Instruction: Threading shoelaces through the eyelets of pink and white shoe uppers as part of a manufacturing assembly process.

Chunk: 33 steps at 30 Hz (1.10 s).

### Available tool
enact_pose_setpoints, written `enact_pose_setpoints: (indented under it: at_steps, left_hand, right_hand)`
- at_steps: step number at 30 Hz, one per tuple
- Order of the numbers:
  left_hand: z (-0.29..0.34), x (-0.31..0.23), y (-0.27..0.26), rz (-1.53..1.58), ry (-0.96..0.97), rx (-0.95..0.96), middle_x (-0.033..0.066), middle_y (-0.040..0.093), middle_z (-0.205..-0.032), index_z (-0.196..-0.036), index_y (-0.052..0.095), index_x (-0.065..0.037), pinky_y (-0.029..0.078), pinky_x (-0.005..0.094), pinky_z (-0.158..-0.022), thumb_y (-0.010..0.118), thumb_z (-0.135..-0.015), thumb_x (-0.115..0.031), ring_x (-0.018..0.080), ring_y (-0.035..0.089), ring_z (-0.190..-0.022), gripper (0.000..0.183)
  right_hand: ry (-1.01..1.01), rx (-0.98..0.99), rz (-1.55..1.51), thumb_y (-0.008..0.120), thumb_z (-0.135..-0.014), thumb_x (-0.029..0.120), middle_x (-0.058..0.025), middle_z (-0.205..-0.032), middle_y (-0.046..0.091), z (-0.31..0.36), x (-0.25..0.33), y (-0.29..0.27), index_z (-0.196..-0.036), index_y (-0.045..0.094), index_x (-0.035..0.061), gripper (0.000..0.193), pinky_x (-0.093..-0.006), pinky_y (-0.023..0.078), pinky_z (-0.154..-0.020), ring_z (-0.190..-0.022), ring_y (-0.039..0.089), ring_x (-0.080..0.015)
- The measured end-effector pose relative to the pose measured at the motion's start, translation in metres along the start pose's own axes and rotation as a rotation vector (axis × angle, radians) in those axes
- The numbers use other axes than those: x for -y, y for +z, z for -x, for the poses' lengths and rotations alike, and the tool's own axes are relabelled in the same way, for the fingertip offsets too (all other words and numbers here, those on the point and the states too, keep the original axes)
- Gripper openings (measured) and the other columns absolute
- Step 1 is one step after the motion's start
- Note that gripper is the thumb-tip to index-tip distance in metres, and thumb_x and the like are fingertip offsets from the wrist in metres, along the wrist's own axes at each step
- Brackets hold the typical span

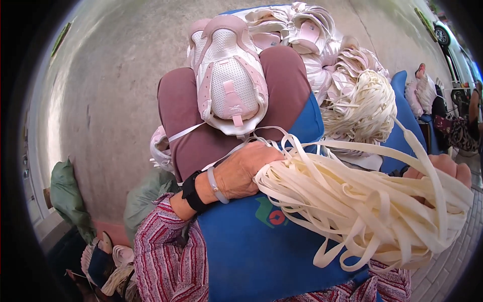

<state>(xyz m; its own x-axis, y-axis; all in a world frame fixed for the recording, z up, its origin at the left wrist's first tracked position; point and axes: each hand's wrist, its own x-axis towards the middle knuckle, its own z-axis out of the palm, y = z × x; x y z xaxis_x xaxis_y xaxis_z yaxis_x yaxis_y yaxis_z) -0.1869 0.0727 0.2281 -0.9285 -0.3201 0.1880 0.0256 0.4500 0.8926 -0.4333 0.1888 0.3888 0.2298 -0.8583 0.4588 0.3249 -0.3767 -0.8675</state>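
Grips: left hand (240, 171), right hand (443, 168) clamped on laces (362, 206) | blue apron (261, 251) | concrete floor (115, 95), seemingly outdoors

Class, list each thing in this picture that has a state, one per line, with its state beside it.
Left hand: closed on the bundle of laces.
Right hand: holding the bundle's other end.
Laces: bunched, stretched between both hands.
Shoe upper: unlaced, resting on the knee.
Second lace bundle: lying loose.

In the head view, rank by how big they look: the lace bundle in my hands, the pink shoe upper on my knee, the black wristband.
1. Lace bundle, though nearness to the camera inflates it.
2. Pink shoe upper.
3. Black wristband on the left hand.
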Motion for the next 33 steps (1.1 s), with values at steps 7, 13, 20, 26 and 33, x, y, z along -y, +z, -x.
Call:
enact_pose_setpoints:
  at_steps: [7, 13, 20, 26, 33]
  left_hand:
    - [0.086, -0.063, -0.066, 0.850, -0.439, -0.363, 0.0106, 0.068, -0.102, -0.108, 0.063, 0.004, 0.050, 0.0288, -0.079, 0.077, -0.079, -0.018, 0.0147, 0.065, -0.090, 0.039]
    - [0.132, -0.043, -0.071, 0.466, -0.993, -0.071, 0.0085, 0.071, -0.091, -0.107, 0.066, 0.001, 0.050, 0.0288, -0.068, 0.065, -0.080, -0.010, 0.0092, 0.061, -0.076, 0.029]
    - [0.151, -0.028, -0.069, 0.248, -0.995, -0.087, 0.0119, 0.067, -0.085, -0.098, 0.066, -0.004, 0.048, 0.0333, -0.072, 0.070, -0.074, -0.012, 0.0287, 0.063, -0.074, 0.026]
    - [0.156, -0.022, -0.067, 0.105, -0.788, -0.469, 0.0114, 0.060, -0.109, -0.124, 0.050, -0.002, 0.046, 0.0304, -0.087, 0.069, -0.077, -0.005, 0.0219, 0.060, -0.097, 0.050]
    - [0.184, -0.015, -0.061, 0.233, -0.893, -0.748, 0.0123, 0.057, -0.117, -0.129, 0.045, -0.002, 0.045, 0.0351, -0.092, 0.073, -0.080, -0.020, 0.0219, 0.054, -0.111, 0.060]
  right_hand:
    - [0.177, -0.124, 0.257, 0.064, -0.076, 0.010, -0.0168, -0.094, 0.065, 0.013, -0.012, -0.052, -0.098, 0.064, -0.0037, 0.026, -0.0363, 0.049, -0.068, -0.077, 0.065, -0.0235]
    - [0.879, 0.245, 0.788, 0.062, -0.067, 0.008, -0.0155, -0.099, 0.063, -0.006, -0.082, -0.090, -0.105, 0.062, -0.0037, 0.040, -0.0355, 0.046, -0.086, -0.098, 0.062, -0.0285]
    - [0.729, 0.277, 1.122, 0.069, -0.070, 0.004, -0.0183, -0.114, 0.057, -0.006, -0.099, -0.069, -0.118, 0.058, 0.0030, 0.049, -0.0410, 0.045, -0.088, -0.102, 0.057, -0.0368]
    - [0.711, 0.482, 0.876, 0.075, -0.073, 0.012, -0.0176, -0.115, 0.056, -0.067, -0.094, -0.026, -0.124, 0.052, 0.0029, 0.057, -0.0429, 0.046, -0.088, -0.105, 0.057, -0.0342]
    - [0.349, 0.802, 0.991, 0.082, -0.067, 0.021, -0.0179, -0.107, 0.049, -0.071, -0.184, 0.046, -0.129, 0.040, -0.0011, 0.078, -0.0394, 0.048, -0.080, -0.093, 0.057, -0.0326]
